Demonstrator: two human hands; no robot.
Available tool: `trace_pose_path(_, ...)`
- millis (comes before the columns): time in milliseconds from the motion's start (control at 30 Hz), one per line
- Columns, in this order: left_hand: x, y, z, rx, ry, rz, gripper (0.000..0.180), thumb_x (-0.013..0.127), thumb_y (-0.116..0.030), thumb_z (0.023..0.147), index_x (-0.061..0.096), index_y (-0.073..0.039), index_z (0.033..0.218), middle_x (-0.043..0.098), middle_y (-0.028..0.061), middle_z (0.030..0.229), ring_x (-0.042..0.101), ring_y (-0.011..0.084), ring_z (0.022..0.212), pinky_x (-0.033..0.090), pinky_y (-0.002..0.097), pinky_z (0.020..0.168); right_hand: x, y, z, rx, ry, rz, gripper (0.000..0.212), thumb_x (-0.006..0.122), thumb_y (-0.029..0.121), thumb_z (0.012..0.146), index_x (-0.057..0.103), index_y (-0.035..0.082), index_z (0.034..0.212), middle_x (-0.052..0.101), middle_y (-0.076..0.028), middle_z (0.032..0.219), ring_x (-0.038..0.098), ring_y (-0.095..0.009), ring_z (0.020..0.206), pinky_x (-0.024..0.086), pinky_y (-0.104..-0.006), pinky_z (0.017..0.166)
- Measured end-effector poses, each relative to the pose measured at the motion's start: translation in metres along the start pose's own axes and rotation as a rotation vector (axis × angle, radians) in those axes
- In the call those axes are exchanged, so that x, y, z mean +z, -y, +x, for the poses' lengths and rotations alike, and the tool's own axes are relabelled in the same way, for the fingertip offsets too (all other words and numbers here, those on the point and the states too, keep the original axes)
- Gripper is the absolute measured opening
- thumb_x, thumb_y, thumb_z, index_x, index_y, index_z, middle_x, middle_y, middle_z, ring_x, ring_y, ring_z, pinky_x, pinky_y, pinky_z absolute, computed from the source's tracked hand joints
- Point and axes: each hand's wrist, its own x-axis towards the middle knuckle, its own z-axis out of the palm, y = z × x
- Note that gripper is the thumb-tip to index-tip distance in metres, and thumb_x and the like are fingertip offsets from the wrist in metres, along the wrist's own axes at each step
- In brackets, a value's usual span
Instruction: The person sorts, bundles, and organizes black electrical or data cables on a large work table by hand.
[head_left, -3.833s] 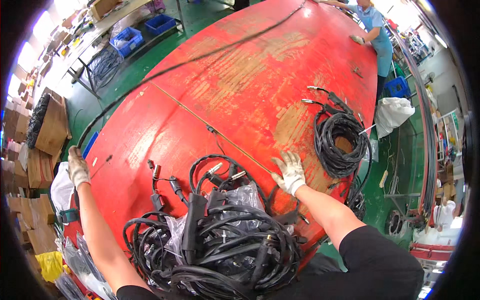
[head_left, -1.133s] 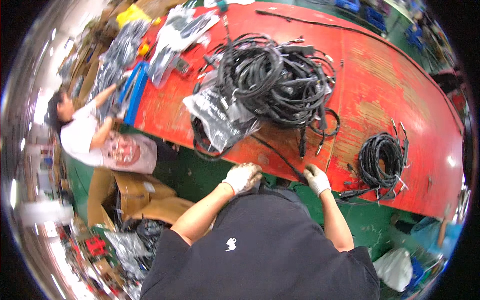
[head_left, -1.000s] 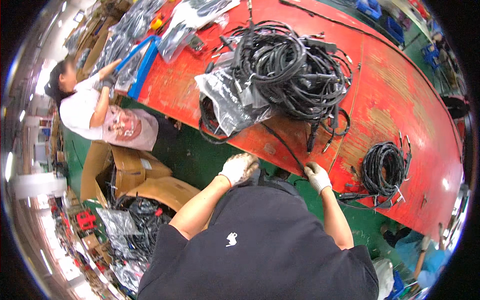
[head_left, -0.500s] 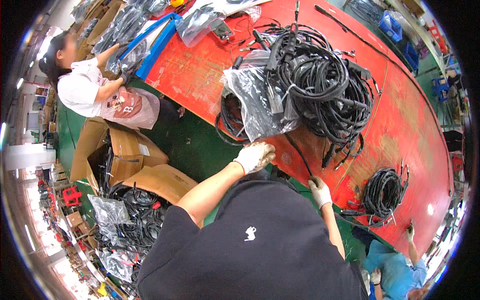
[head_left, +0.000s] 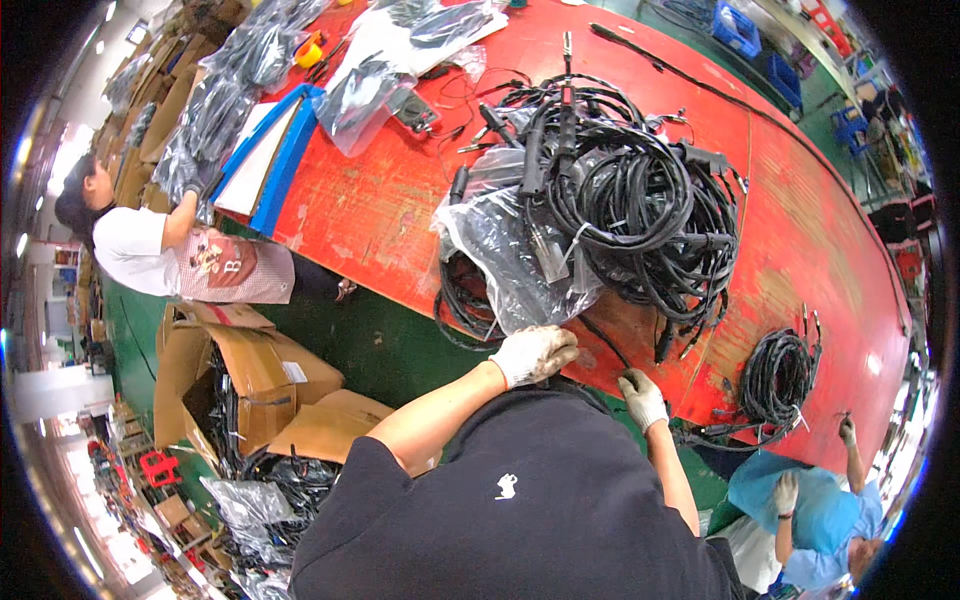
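My left hand, in a white knit glove, is closed at the table's near edge, just below a clear plastic bag. Its fingers hide whatever they hold. To its right, my right hand, gloved as well, pinches a black cable that runs down from the pile at the table edge. Beyond both hands lies a large heap of coiled black cables, tied with white ties and partly over the bag. Several connectors stick out around the heap.
Right of my right hand lies a smaller cable coil on the red table. Open cardboard boxes and bagged cables stand at left. A blue-edged tray is near a co-worker; another co-worker sits at lower right.
The whole view has shifted, with the table scene moving left and down. My hands keep their closed grips by the bag and cable. The left co-worker's arms have moved toward the bagged pile.
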Motion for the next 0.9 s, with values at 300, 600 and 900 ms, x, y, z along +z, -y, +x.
trace_pose_path(300, -0.027, -0.016, 0.045, 0.172, -0.035, -0.079, 0.031, 0.061, -0.032, 0.101, 0.07, -0.008, 0.118, 0.072, 0.0162, 0.11, 0.069, 0.0375, 0.103, 0.054, 0.0444, 0.09, -0.003, 0.003, -0.027, 0.022, -0.082, 0.015, 0.051, 0.054, 0.044, 0.097, 0.065, 0.005, 0.129, 0.068, -0.023, 0.126, 0.064, -0.041, 0.119, 0.049, -0.0456, 0.102)
trace_pose_path(600, 0.008, -0.028, 0.065, 0.316, 0.16, 0.037, 0.034, 0.057, -0.035, 0.102, 0.071, -0.005, 0.113, 0.072, 0.0185, 0.109, 0.069, 0.0386, 0.102, 0.054, 0.0452, 0.089, 0.009, -0.019, -0.058, 0.213, -0.242, 0.156, 0.045, 0.056, 0.04, 0.097, 0.068, 0.008, 0.126, 0.071, -0.021, 0.121, 0.066, -0.039, 0.115, 0.05, -0.0469, 0.101)
trace_pose_path(900, 0.029, -0.059, 0.075, 0.361, 0.221, 0.131, 0.029, 0.062, -0.029, 0.1, 0.072, -0.005, 0.113, 0.072, 0.0188, 0.107, 0.069, 0.0382, 0.101, 0.054, 0.0453, 0.088, 0.014, -0.054, -0.077, 0.279, -0.193, 0.24, 0.046, 0.055, 0.04, 0.097, 0.067, 0.01, 0.129, 0.069, -0.021, 0.126, 0.064, -0.039, 0.119, 0.049, -0.0467, 0.103)
